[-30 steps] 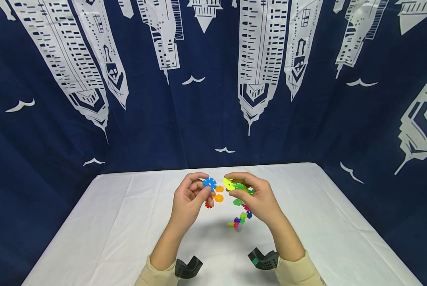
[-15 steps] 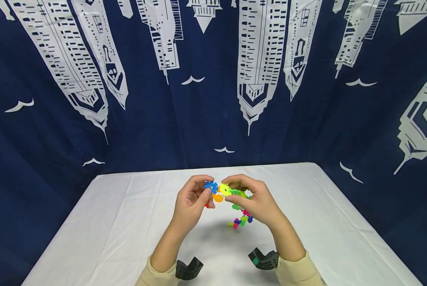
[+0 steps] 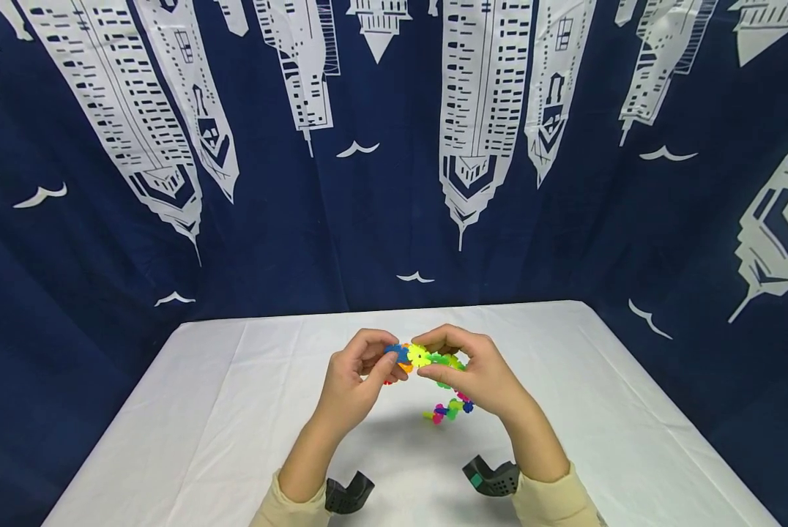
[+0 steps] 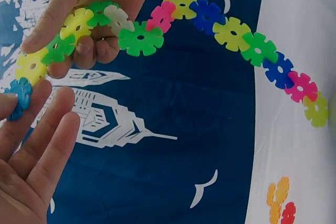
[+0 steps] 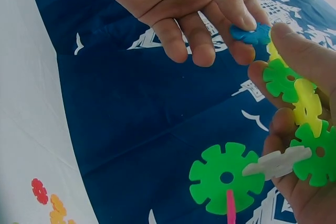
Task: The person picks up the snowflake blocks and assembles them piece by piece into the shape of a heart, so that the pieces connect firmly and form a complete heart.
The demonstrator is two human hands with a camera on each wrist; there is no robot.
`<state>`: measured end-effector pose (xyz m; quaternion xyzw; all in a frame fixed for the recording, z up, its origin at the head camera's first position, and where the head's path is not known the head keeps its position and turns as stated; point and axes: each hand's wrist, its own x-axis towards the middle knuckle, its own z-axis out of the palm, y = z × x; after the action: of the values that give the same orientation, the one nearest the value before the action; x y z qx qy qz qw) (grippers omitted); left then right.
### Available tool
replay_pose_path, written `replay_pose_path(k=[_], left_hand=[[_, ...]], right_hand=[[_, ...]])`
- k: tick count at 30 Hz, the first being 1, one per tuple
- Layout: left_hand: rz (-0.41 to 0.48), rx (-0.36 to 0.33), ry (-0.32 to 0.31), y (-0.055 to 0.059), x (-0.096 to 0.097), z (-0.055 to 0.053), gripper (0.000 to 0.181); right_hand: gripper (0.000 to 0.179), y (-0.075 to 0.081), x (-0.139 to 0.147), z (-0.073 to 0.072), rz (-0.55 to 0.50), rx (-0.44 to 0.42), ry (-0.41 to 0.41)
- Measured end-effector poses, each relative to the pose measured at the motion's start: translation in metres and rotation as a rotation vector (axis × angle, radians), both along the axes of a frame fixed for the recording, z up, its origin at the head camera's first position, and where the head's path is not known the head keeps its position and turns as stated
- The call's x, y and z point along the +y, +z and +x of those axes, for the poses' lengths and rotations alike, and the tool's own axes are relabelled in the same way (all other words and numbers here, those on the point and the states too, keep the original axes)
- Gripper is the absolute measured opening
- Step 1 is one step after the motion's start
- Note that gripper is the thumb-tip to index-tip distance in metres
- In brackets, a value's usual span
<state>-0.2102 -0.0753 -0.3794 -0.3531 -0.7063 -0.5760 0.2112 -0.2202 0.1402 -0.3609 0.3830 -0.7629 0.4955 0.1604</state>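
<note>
My left hand (image 3: 344, 380) pinches a blue notched plastic disc (image 4: 19, 98) between thumb and forefinger, its other fingers spread in the left wrist view. With thumb and fingers, my right hand (image 3: 480, 369) holds the yellow end disc (image 3: 419, 356) of a long chain of interlocking discs. Blue and yellow meet edge to edge; how deep the slots engage cannot be told. From the right hand the chain hangs in a curve, through a clear disc (image 5: 277, 164), a green disc (image 5: 226, 178) and several pink, blue and yellow ones.
Loose orange discs (image 4: 282, 190) and a red disc (image 4: 289, 213) lie on the white-covered table (image 3: 236, 439), partly behind the left hand in the head view. A navy curtain (image 3: 381, 219) with white building prints stands behind the table. Each wrist wears a black camera mount (image 3: 349, 493).
The hands have come together and slightly down. The blue disc, earlier apart from the yellow end disc, now touches it and has turned more edge-on. The chain has shifted along with the right hand.
</note>
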Motion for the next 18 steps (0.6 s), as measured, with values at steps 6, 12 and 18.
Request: replay_pose_path(k=[6,12,18], left_hand=[[-0.001,0.032,-0.009,0.0009,0.0008,0.0006,0.014],[-0.056,0.128,0.077,0.0028,0.0028,0.0023,0.014],[-0.087,0.212,0.135,0.0005,0.0061,0.0023,0.015]], right_hand=[[0.030,-0.0007,0.0006,-0.0011,0.031,0.026,0.002],[0.028,0.0015,-0.0002,0.0007,0.063,0.017,-0.023],[0.028,0.0013,-0.0003,0.0020,0.070,0.011,-0.046]])
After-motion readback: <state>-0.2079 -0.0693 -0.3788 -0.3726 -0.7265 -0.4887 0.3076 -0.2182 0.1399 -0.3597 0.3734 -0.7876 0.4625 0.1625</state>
